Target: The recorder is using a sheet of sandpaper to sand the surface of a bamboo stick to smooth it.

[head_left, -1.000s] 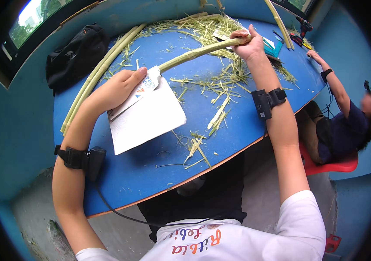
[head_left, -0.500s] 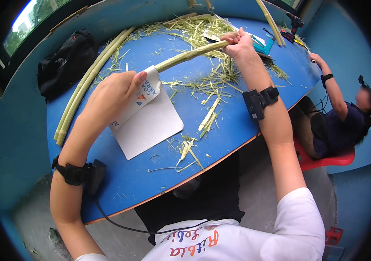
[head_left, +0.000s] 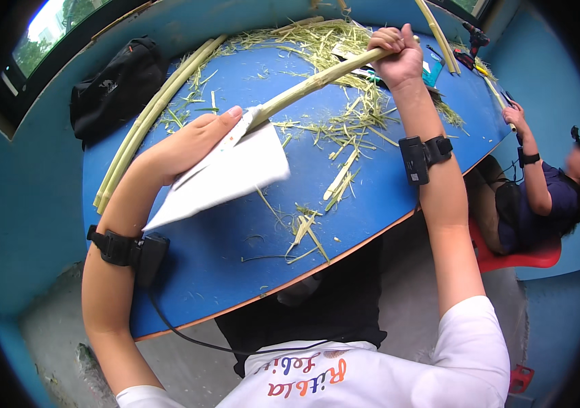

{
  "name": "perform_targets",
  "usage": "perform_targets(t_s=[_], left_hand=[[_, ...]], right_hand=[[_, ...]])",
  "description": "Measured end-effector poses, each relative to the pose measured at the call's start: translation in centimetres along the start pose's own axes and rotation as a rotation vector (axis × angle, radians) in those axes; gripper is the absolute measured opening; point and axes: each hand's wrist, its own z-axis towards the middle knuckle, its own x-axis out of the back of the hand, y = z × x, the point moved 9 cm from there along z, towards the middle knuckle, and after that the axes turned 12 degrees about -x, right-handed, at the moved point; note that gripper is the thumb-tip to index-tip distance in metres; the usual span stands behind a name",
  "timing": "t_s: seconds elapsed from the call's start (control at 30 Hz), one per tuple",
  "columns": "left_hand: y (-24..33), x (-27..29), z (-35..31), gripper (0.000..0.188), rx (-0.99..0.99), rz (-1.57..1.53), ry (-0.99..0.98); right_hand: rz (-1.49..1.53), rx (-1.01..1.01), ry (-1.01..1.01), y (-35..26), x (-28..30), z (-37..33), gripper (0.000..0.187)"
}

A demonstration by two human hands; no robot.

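A pale green peeled bamboo stick (head_left: 317, 80) slants across the table, its far right end inside the closed fingers of my right hand (head_left: 399, 60). My left hand (head_left: 193, 141) presses a folded sheet of sandpaper (head_left: 235, 180) around the stick's nearer part. The white sheet hangs loose below that hand, with its free corner lifted off the table. The left fingertips and the stick's near end are hidden under the hand and sheet.
Shavings (head_left: 364, 122) litter the blue table (head_left: 222, 265). Two long poles (head_left: 147, 122) lie left, beside a black bag (head_left: 116, 88). Another pole (head_left: 439, 37) and a drill (head_left: 470, 37) are at far right. A seated co-worker (head_left: 541, 183) holds a thin stick (head_left: 497, 95).
My right hand has moved farther up and right, and the stick slants more steeply. The sandpaper sheet has swung up and tilted under my left hand. The co-worker's hand has shifted.
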Motion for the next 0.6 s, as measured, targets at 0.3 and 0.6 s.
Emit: perform_targets(t_s=[0.3,0.6], left_hand=[[4.8,2.5,-0.8,0.056,-0.195,0.995,0.285],[0.6,-0.3,-0.7,0.055,0.087,0.015,-0.041]], right_hand=[[0.171,0.124,0.652,2.1,6.2,-2.2,0.043],[0.013,-0.05,-0.053,0.2,-0.2,0.2,0.043]])
